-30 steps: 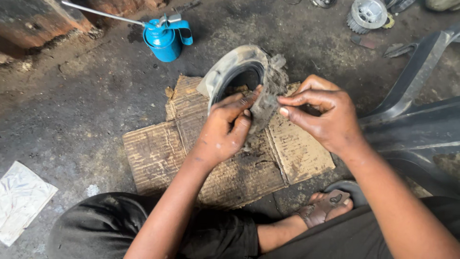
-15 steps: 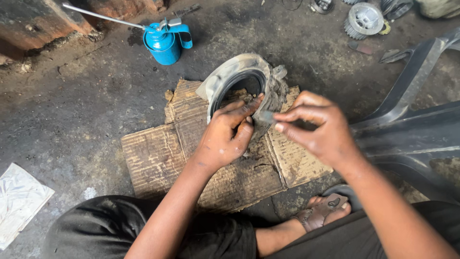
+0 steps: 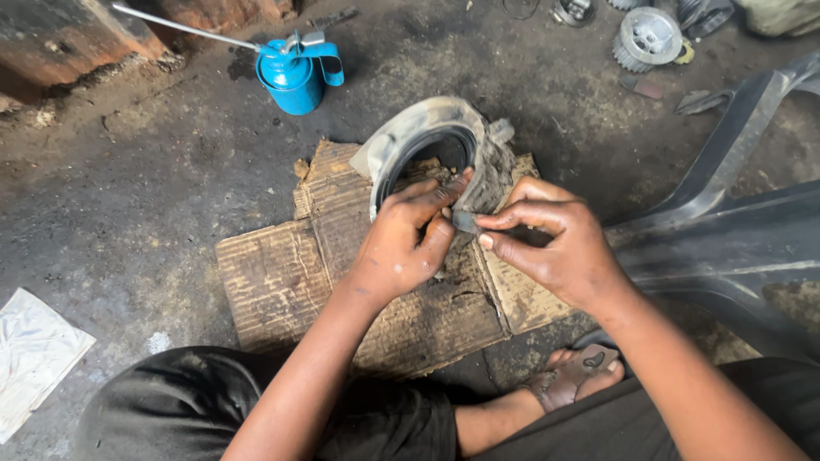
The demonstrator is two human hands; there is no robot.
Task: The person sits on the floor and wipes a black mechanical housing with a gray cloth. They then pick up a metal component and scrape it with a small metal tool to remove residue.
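We steady the grimy ring housing (image 3: 431,141) on the cardboard's (image 3: 282,282) far edge, left hand (image 3: 401,243) pressing its rim, right hand (image 3: 555,243) pinching a small dark piece (image 3: 465,222); best kept square.

Grimy metal, worn cardboard, oily concrete

The ring-shaped housing (image 3: 427,137) looked like dull, dirt-caked metal; the cardboard (image 3: 282,282) beneath was rough, frayed and matt; the oil can (image 3: 295,72) showed glossy blue paint; the floor (image 3: 128,196) was rough, oil-stained concrete.
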